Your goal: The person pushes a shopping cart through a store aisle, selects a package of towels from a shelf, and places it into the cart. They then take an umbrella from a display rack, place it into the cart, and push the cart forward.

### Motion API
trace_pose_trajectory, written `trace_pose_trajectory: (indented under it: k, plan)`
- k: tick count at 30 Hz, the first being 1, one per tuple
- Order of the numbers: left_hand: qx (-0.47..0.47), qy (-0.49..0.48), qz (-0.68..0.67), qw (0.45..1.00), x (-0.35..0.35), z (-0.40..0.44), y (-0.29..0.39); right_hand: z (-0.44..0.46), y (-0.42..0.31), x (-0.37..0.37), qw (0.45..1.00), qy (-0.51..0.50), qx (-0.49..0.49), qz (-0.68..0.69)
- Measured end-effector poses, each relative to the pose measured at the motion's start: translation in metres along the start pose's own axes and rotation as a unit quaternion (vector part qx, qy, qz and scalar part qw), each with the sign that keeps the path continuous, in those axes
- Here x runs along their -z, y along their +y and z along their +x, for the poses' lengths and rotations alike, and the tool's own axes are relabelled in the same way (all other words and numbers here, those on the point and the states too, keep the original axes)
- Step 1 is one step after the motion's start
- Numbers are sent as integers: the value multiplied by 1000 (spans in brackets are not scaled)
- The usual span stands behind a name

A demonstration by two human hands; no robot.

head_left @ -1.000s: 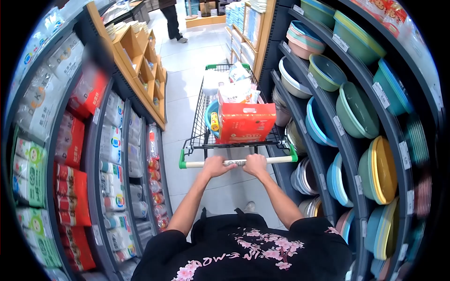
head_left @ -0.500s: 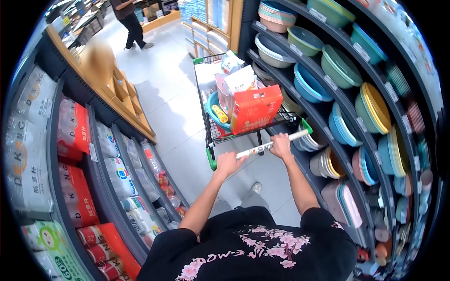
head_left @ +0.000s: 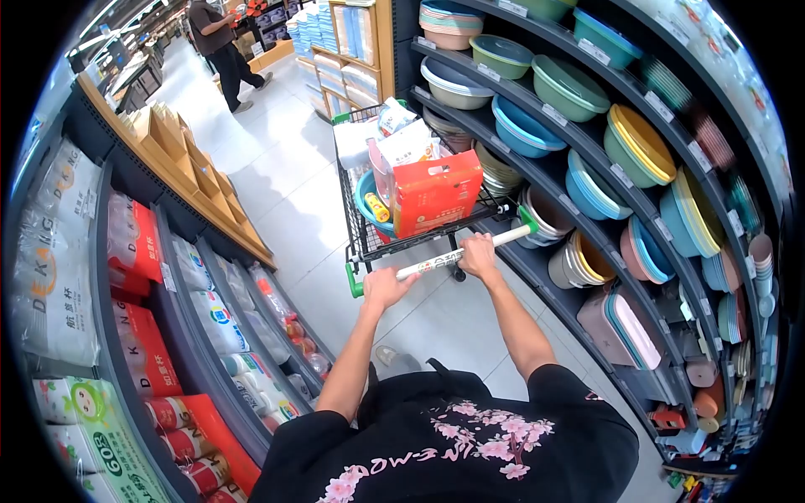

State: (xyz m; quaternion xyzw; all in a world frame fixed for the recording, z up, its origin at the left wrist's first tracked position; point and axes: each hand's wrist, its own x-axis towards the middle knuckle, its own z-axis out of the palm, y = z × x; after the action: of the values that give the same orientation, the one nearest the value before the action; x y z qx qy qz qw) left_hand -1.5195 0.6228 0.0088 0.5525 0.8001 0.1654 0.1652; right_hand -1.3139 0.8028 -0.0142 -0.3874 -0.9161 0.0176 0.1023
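Observation:
Both hands grip the pale handle (head_left: 436, 261) of a shopping cart. My left hand (head_left: 387, 287) is wrapped round its left part, near the green corner piece. Further right, my right hand (head_left: 479, 254) closes round the same bar. Ahead of the hands is the black wire basket of the shopping cart (head_left: 349, 220). Inside it, a red box (head_left: 438, 193) stands upright at the near side. A blue basin (head_left: 362, 194) sits left of the box with a yellow item (head_left: 376, 206) in it. White packages (head_left: 408, 144) lie behind, partly hidden by the box.
Shelves of stacked plastic basins (head_left: 572, 88) curve along the right, close to the cart. Packaged cups (head_left: 134, 239) fill shelves on the left. Wooden display compartments (head_left: 189, 168) stand at the aisle's left end. A person in dark clothes (head_left: 220, 50) is on the tiled floor (head_left: 289, 180) ahead.
The cart and both hands have shifted slightly left in view, hands still on the handle. The shelves' basins appear further left and up. The person ahead appears lower and more fully in view.

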Motion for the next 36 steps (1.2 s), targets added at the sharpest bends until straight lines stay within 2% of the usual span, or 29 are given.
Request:
trace_pose_trajectory:
  k: [7, 11, 13, 15, 17, 19, 21, 22, 23, 25, 27, 29, 30, 34, 36]
  plan:
    - [1, 5, 39, 999, -8, -32, 18, -40, -1, 6, 1000, 18, -5, 18]
    - [4, 7, 29, 1000, -14, -50, 26, -60, -3, 15, 999, -32, -34, 23]
    - [-15, 25, 33, 999, -23, -60, 31, -76, -2, 14, 998, 47, -32, -1]
    - [-15, 21, 38, 999, -29, -68, 40, -89, 3, 13, 998, 29, -54, 20]
    - [-13, 11, 31, 999, -32, -76, 50, -102, 8, 12, 992, 113, -51, 36]
    - [-14, 10, 33, 999, -35, -84, 59, -114, 7, 16, 990, 92, -78, 78]
    - [-14, 3, 15, 1000, -42, -91, 68, -129, 5, 17, 976, 163, -133, 53]
    - [-15, -2, 19, 1000, -46, -94, 73, -135, 5, 20, 976, 115, -169, 69]
    - [-16, -1, 19, 1000, -51, -95, 78, -140, 5, 22, 976, 116, -169, 68]
    - [-31, 6, 9, 999, -54, -103, 87, -150, -1, 27, 960, 121, -249, 41]
    - [-34, 1, 11, 999, -60, -107, 101, -161, 1, 29, 954, 93, -278, 61]
    - [-30, -18, -4, 999, -70, -109, 110, -174, 0, 23, 927, 162, -311, 129]
    - [-43, -25, -14, 999, -73, -110, 115, -180, -4, 30, 923, 143, -322, 155]
    - [-59, -41, -29, 997, -83, -113, 133, -198, 16, 15, 903, 186, -292, 254]
    - [-65, -56, -55, 995, -90, -116, 144, -206, 24, 18, 872, 185, -320, 320]
